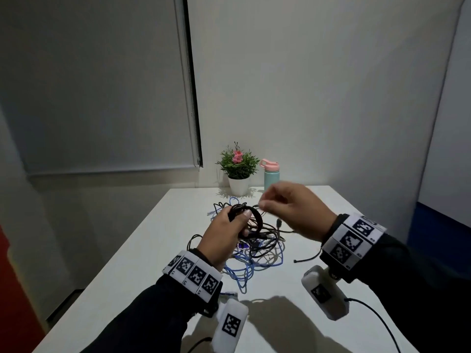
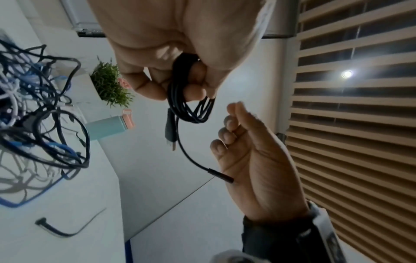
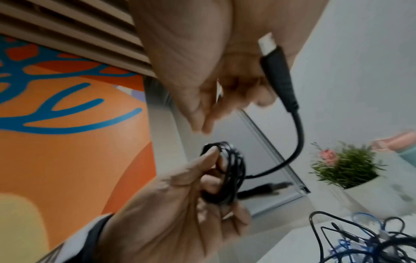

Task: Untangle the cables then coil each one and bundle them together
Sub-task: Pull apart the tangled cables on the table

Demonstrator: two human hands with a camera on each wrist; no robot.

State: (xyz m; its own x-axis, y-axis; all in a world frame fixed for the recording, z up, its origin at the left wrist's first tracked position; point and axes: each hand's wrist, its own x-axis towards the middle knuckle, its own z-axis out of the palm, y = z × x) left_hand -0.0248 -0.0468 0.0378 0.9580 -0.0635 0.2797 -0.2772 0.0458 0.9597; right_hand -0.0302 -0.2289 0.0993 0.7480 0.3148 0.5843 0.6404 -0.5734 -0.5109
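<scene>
**Black coil in one hand, its loose end by the other**

The left hand (image 1: 224, 238) is raised above the white tabletop (image 1: 132, 289), fingers and thumb curled around a small coil of thin black cable (image 1: 251, 217). The coil is several neat loops of matte cord, bunched into a tight ring that sticks out past the knuckles. From the left wrist view the loops hang below the fingertips, with a dark plug dangling beside them.

A short tail of the same cord curves away from the coil to a long black moulded connector with a pale metal tip (image 3: 275, 71). That connector lies against the right hand (image 1: 293, 210), whose fingers are loosely bent with the tips drawn together; whether they pinch the cord I cannot tell, since that view is blurred.

Below both hands, on the table, lies the tangled heap of black and blue cables (image 1: 257, 250), looped over one another, blue strands trailing toward the near edge. A separate short black lead (image 1: 307, 258) lies just right of the heap.

At the far end of the table stand a small green plant with pink flowers in a white pot (image 1: 238, 171) and, just beside it, a mint-green bottle with a pink lid (image 1: 271, 174).
</scene>
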